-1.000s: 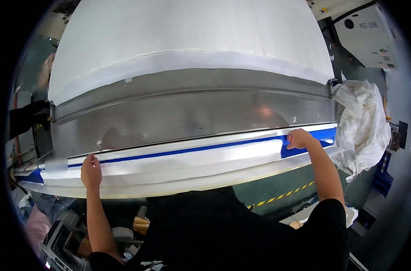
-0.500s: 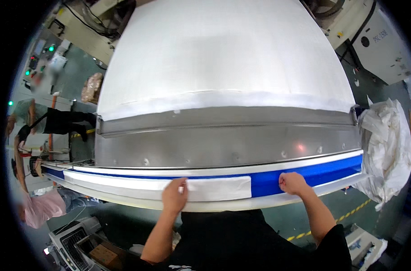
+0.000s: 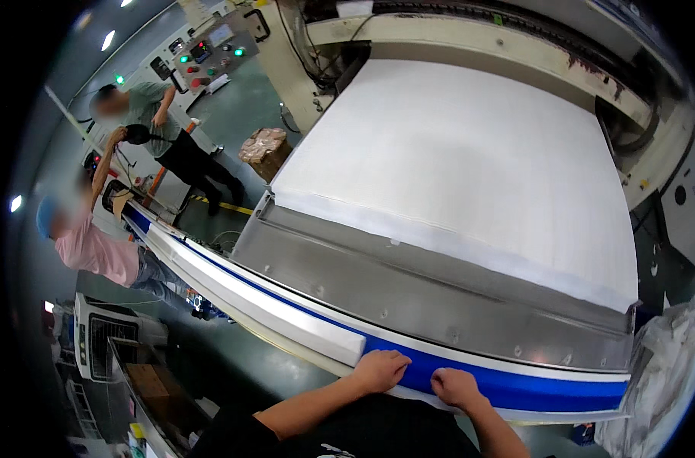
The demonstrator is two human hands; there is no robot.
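Note:
Along the near edge of the machine runs a long rail with a blue surface (image 3: 515, 388). On its left part lies a long white padded strip (image 3: 286, 320), its right end close to my left hand. My left hand (image 3: 382, 370) rests over the blue surface just past that end, fingers curled together. A short gap to the right, my right hand (image 3: 454, 387) is also curled, above the same blue band. Whatever either hand pinches, if anything, is too small or hidden to make out.
Beyond the rail are a grey metal plate (image 3: 431, 301) and a wide white sheet (image 3: 477, 168). Bunched translucent plastic (image 3: 660, 382) hangs at the right end. Two people stand at the left, one in a pink shirt (image 3: 99, 256) by the rail's far end. A wrapped box (image 3: 265, 151) sits on the floor.
My view has swung left and tilted. My left hand has gone from on the white strip to just past its right end, and my hands are closer together.

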